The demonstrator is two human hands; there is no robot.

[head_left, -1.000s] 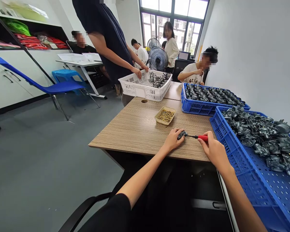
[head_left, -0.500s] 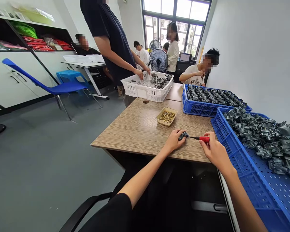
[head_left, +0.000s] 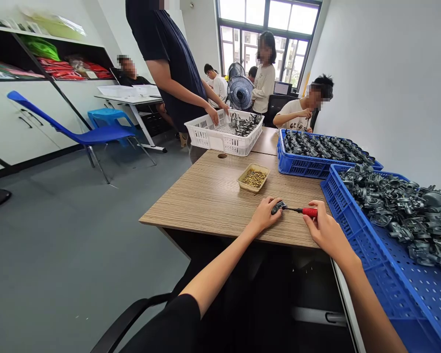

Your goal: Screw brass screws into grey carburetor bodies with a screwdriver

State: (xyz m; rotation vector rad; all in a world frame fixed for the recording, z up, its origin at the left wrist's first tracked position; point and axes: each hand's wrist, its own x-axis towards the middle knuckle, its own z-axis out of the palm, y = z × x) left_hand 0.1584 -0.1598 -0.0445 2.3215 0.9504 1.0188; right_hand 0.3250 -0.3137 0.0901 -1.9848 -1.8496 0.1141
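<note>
Near the front edge of the wooden table (head_left: 198,196), my left hand (head_left: 265,214) is closed on a small dark metal carburetor (head_left: 278,208), which the fingers partly cover. My right hand (head_left: 325,226) grips the red handle of a screwdriver (head_left: 309,212). The dark shaft points left and its tip meets the carburetor; the exact contact spot is too small to make out. Just beyond my left hand stands a cream tray (head_left: 241,183) holding many small brass-coloured parts.
A blue crate (head_left: 338,196) of jumbled carburetors stands close by my right arm. Behind it is a second blue crate (head_left: 305,167) with carburetors in rows. Across the table, a standing person (head_left: 183,63) has both hands at a white crate (head_left: 220,142). Another person (head_left: 297,113) sits at the far right.
My right hand and the screwdriver have shifted very slightly left. My left hand keeps its hold on the carburetor. The view has moved a little.
</note>
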